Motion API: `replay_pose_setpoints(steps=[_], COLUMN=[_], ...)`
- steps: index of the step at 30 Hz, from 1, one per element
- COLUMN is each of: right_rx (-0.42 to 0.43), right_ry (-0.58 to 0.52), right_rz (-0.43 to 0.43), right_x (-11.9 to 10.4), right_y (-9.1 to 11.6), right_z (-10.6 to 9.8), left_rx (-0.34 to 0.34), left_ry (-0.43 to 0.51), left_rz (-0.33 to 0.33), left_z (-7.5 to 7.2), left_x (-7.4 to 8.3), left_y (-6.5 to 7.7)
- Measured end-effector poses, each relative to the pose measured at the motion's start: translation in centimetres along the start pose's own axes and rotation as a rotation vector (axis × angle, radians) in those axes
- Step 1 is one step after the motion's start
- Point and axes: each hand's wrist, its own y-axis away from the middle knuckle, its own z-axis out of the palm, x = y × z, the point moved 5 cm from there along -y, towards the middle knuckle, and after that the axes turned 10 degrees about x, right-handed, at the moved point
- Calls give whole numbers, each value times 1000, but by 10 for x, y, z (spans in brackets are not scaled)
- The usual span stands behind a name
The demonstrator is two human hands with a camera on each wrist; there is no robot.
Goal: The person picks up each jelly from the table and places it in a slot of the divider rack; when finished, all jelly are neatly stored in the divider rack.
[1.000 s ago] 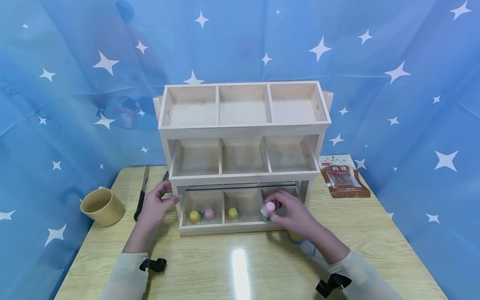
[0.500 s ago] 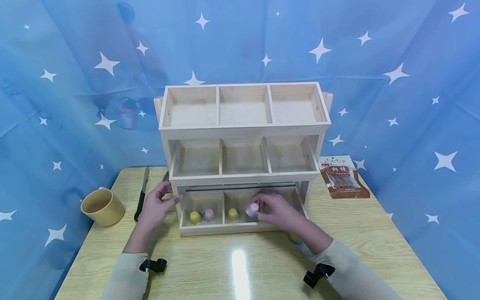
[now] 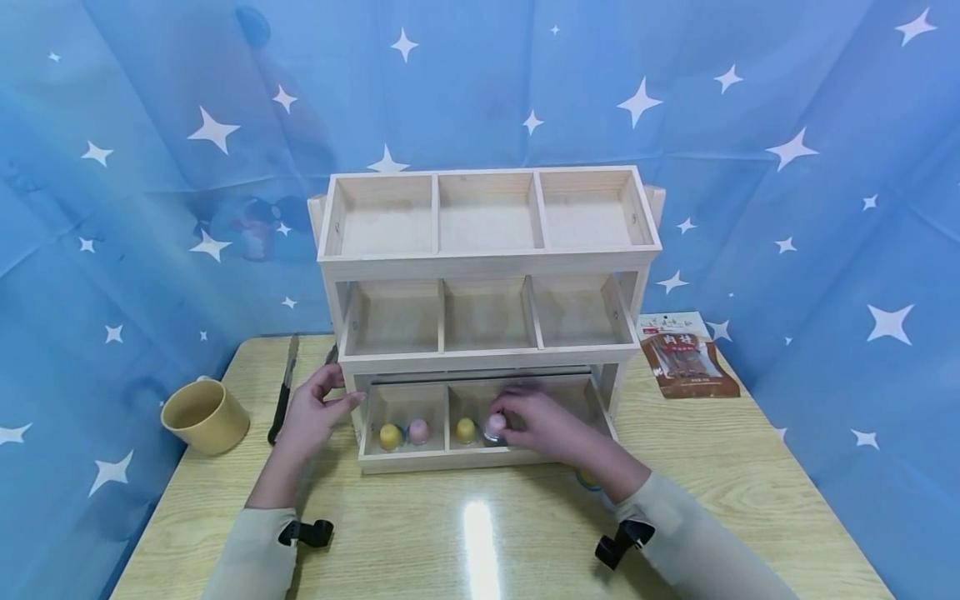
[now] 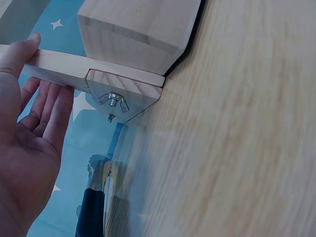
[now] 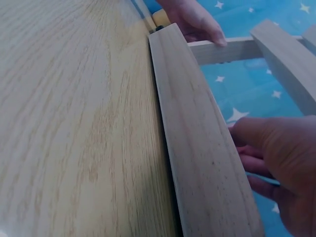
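A three-tier wooden rack (image 3: 487, 267) stands on the table, each tier split into three compartments. My left hand (image 3: 311, 412) grips its left upright (image 4: 59, 64), thumb on one side and fingers on the other in the left wrist view. My right hand (image 3: 542, 425) pinches a small pink jelly cup (image 3: 496, 424) low in the bottom tier's middle compartment. Beside it sits a yellow jelly cup (image 3: 466, 430). The left compartment holds another yellow jelly cup (image 3: 390, 437) and a pink jelly cup (image 3: 418, 431). In the right wrist view, the rack's front board (image 5: 202, 133) hides the held cup.
A yellow mug (image 3: 205, 416) and a black-handled knife (image 3: 283, 392) lie left of the rack. At right is a brown snack packet (image 3: 686, 358). Another yellow jelly cup (image 3: 587, 480) shows on the table under my right forearm. A blue starry cloth (image 3: 480, 83) hangs behind.
My right hand has moved left with the pink jelly cup, from the bottom tier's right compartment into the middle one, next to the yellow cup. My left hand has stayed on the upright.
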Motion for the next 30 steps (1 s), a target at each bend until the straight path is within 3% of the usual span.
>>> replay_pose_setpoints(steps=[14,26,30], right_rx=[-76,-25,43], right_ry=[24,26,21], right_rz=[10,12,46], right_x=[3,4,5], right_y=[-7,-4,4], right_z=[9,5,-5], left_rx=[-3,-4,-3], left_ry=[11,17,11], left_rz=[-15,-25,-22], left_z=[0,1,1], left_x=[-2,-1,-1], left_y=[0,1,1])
